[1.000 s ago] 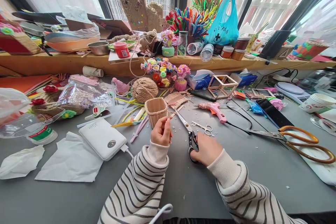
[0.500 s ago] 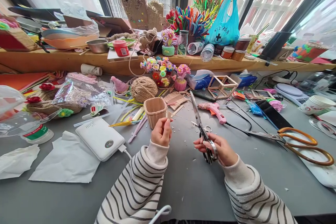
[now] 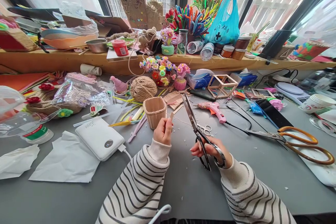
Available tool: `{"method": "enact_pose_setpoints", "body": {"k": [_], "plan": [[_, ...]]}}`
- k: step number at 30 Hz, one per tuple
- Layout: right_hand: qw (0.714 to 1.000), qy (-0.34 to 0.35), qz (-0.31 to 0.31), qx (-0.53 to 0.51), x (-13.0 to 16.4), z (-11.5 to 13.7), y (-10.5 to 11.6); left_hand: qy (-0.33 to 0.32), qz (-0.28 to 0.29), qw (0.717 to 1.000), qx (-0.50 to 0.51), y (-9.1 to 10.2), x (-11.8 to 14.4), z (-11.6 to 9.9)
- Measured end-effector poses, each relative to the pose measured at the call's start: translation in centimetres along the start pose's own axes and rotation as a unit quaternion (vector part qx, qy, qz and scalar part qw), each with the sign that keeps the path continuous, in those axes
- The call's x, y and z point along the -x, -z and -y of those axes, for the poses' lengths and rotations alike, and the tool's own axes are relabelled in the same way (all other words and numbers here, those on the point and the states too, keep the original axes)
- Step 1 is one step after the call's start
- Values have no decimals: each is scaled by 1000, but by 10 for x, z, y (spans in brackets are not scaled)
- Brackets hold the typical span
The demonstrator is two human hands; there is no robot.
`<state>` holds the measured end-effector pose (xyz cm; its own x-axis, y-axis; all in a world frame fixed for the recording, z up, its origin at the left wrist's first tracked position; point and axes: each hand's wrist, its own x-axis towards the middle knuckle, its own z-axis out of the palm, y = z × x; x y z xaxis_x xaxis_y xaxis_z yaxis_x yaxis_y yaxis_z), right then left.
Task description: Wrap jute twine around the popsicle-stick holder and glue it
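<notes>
My left hand (image 3: 163,131) pinches a short, flat wooden stick (image 3: 172,115), its tip poking up past the fingers. Just behind that hand stands a small wooden basket (image 3: 154,112) with a twine-trimmed rim. My right hand (image 3: 212,151) has its fingers through the handles of a pair of black-handled scissors (image 3: 195,126). The blades are slightly apart and point up and to the left, clear of the stick. Behind them a small pair of white-handled scissors (image 3: 207,130) lies on the table.
A pink glue gun (image 3: 214,110) with a black cord lies beyond my right hand. Large brown-handled scissors (image 3: 283,138) rest at the right. A white power bank (image 3: 100,139) and a paper tissue (image 3: 65,159) are at the left. A twine ball (image 3: 144,89) sits behind the basket.
The black-handled scissors have swung toward the left and their handles and blades have spread apart. My right hand has shifted slightly left. My left hand still holds the stick almost in place.
</notes>
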<state>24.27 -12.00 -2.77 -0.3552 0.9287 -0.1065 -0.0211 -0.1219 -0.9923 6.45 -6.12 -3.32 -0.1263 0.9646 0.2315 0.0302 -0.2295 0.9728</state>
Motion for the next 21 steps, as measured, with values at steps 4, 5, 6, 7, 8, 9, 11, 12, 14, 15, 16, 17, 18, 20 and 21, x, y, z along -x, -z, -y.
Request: {"method": "enact_pose_setpoints", "body": {"k": [4, 5, 6, 7, 8, 9, 11, 12, 14, 15, 16, 17, 18, 20, 21], "plan": [[1000, 9, -21, -7, 1, -5, 2, 2, 3, 1000, 8, 0, 0, -1], [999, 8, -30, -9, 1, -5, 2, 3, 5, 1000, 11, -1, 1, -1], [999, 7, -32, -12, 1, -5, 1, 4, 7, 1000, 14, -1, 1, -2], [999, 8, -31, -14, 0, -4, 0, 5, 10, 1000, 17, -1, 2, -2], [999, 9, -29, -14, -1, -3, -2, 7, 14, 1000, 20, -2, 2, -3], [999, 10, -31, -8, -4, 0, -4, 8, 17, 1000, 23, -2, 3, -3], [998, 3, -54, 25, -12, 5, -8, 12, 21, 999, 28, -3, 4, -4], [995, -5, -74, 62, -18, 8, -11, 13, 21, 999, 31, -3, 4, -4], [976, -7, -114, 184, -31, 12, -14, 14, 20, 999, 35, -3, 4, -4], [955, -3, -139, 263, -39, 13, -15, 13, 19, 999, 37, -3, 4, -4], [939, -1, -158, 307, -46, 14, -16, 13, 19, 999, 39, -3, 4, -4], [923, 0, -176, 343, -53, 14, -16, 13, 19, 999, 41, -3, 4, -4], [908, 2, -192, 373, -59, 14, -17, 14, 19, 999, 42, -3, 4, -4], [882, 8, -216, 419, -69, 13, -19, 14, 18, 999, 46, -3, 4, -3], [870, 14, -223, 440, -72, 14, -20, 14, 17, 999, 47, -3, 4, -3]]}}
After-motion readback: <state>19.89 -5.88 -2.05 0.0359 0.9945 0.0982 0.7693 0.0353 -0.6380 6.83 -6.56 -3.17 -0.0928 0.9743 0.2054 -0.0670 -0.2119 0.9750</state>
